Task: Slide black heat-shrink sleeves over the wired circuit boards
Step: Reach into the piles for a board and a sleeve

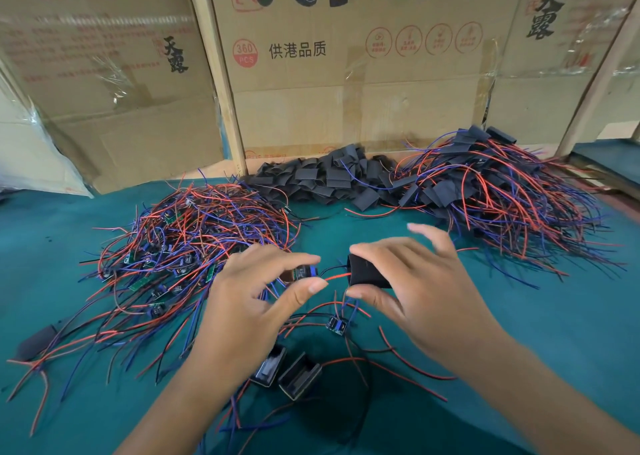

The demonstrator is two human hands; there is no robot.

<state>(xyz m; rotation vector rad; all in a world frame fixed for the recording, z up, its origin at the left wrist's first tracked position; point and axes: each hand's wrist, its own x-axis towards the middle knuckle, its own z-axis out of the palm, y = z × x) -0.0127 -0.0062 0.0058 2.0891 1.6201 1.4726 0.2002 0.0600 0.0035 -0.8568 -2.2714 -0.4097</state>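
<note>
**A:** What were the hands doing?

**B:** Near the centre of a green table (554, 333), the left hand (249, 302) pinched a small wired circuit board (303, 271) between thumb and forefinger. At its 3 o'clock, the right hand (415, 281) held a black heat-shrink sleeve (367, 272) between thumb and forefinger, its other fingers spread. A red and a black wire ran from the board into the sleeve's open end — the board itself sat just outside it.

**A:** And around them?

**B:** At 9 o'clock lay a tangle of bare wired boards (180, 246); at 12 o'clock, a heap of empty sleeves (329, 177); at 2 o'clock, a pile of sleeved boards (485, 184). At 6 o'clock, two loose sleeves (287, 373) and another board (336, 325) lay on the table. Cardboard boxes (346, 73) stood behind.
</note>
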